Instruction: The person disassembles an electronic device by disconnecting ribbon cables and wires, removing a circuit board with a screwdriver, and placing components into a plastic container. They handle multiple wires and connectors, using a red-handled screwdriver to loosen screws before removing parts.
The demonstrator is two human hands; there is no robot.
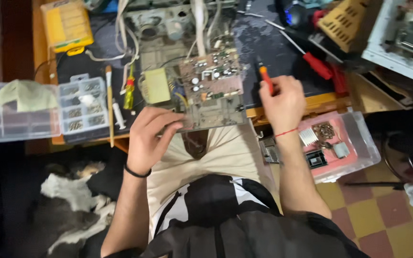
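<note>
A brown circuit board with a yellow transformer and many small parts lies tilted at the front edge of the workbench. My left hand grips the board's near left corner, with a black band on the wrist. My right hand is closed around an orange-handled tool, its tip pointing up and away, just right of the board. A red string circles that wrist.
A clear compartment box of screws and a yellow case sit left. A brush, a small yellow screwdriver and a red-handled screwdriver lie on the dark mat. A clear tray with parts rests right. A dog lies below left.
</note>
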